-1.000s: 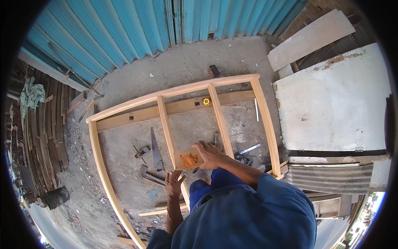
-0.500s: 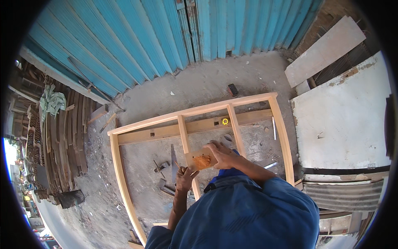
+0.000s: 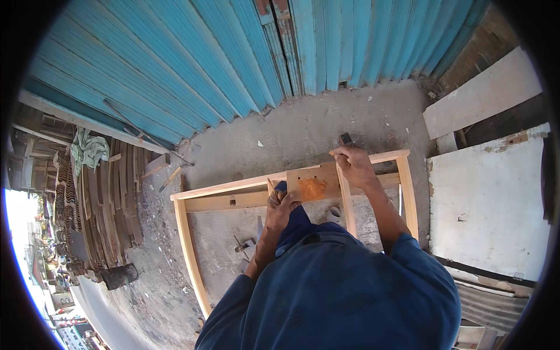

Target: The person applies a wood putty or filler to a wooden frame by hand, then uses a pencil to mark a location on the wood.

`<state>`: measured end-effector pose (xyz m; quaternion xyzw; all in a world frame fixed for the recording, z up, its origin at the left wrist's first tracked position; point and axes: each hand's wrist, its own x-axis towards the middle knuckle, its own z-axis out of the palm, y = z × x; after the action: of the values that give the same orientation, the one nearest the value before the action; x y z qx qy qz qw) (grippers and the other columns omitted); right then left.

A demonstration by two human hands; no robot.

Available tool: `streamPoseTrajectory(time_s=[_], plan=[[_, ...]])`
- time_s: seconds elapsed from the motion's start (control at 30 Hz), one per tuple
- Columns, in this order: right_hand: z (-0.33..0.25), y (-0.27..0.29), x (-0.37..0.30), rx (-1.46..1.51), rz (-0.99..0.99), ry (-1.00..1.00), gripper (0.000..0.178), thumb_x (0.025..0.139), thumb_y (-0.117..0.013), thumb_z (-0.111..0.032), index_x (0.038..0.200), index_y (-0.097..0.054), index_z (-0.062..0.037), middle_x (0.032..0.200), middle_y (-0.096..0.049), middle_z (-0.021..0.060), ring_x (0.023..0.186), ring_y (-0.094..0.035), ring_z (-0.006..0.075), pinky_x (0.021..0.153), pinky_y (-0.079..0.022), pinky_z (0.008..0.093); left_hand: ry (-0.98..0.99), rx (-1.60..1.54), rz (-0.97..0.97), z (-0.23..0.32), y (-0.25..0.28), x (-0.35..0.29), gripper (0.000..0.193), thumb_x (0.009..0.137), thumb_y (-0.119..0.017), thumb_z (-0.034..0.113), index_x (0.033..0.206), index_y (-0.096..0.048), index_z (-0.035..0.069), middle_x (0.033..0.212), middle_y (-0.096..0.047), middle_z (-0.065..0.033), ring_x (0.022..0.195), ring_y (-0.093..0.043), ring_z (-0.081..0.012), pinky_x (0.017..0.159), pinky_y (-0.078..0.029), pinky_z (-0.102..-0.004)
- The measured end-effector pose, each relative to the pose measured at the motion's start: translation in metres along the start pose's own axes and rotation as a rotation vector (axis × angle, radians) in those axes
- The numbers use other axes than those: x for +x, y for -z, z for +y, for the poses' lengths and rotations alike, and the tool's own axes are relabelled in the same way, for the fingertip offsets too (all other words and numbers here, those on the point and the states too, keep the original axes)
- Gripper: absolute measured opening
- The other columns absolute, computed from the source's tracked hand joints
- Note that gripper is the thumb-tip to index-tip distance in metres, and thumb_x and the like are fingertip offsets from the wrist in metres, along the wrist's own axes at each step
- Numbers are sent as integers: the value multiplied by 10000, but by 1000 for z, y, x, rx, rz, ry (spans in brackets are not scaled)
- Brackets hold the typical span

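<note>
A small wooden board [image 3: 296, 178] with a patch of orange powder or stain on its face is over the far part of a pale timber frame [image 3: 224, 191]. My left hand [image 3: 280, 211] is closed at the board's lower left corner, and a thin pointed stick [image 3: 269, 186] rises beside its fingers. Further right, my right hand [image 3: 355, 167] is off the board, above the far rail near a crosspiece [image 3: 346, 204]. Its fingers are pinched together; whatever they may hold is too small to make out.
Beyond the far rail a small dark block-like object [image 3: 346, 139] is on the floor. A metal clamp-like tool [image 3: 244, 246] lies inside the frame. Stacked planks [image 3: 108, 204] stand left, a white panel [image 3: 487, 198] right, and blue corrugated metal [image 3: 192, 58] ahead.
Both hands and the board have moved away from me toward the far rail. My right hand has left the board's face and reached up and right.
</note>
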<state>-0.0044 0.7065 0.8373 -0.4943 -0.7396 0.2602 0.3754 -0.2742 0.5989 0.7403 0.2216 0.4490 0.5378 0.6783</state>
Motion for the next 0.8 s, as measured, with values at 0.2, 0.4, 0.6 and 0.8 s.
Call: streamPoseTrajectory(time_s=[0.2, 0.4, 0.6, 0.8], plan=[[-18, -6, 55, -234, 30, -14, 232, 880, -721, -290, 851, -699, -61, 842, -653, 170, 843, -621, 374, 776, -495, 459, -1, 255, -169, 63, -71, 79, 212, 984, -632, 55, 887, -443, 57, 916, -624, -78, 931, -686, -190, 895, -616, -380], [13, -44, 136, -476, -114, -238, 249, 822, -743, -352, 983, -776, -165, 1165, -560, 132, 1103, -488, 377, 957, -392, 530, -145, 539, -409, 44, -96, 211, 258, 953, -660, 45, 1187, -574, -20, 1073, -682, -72, 998, -664, -163, 852, -536, -328], [87, -69, 267, -477, 163, -404, 275, 810, -679, -253, 938, -775, -30, 1185, -604, 163, 1174, -487, 392, 1019, -344, 527, -647, 1063, -632, 52, -101, 390, 435, 935, -700, 93, 1320, -515, 14, 1280, -616, -142, 1180, -612, -218, 973, -507, -336], [111, -74, 371, -509, 475, -506, 299, 843, -615, -178, 1049, -654, 35, 1163, -617, 194, 1165, -498, 398, 1015, -353, 533, -269, 924, -819, 100, -155, 476, 620, 939, -722, 203, 1441, -409, 18, 1331, -560, -139, 1245, -574, -232, 1036, -493, -359]])
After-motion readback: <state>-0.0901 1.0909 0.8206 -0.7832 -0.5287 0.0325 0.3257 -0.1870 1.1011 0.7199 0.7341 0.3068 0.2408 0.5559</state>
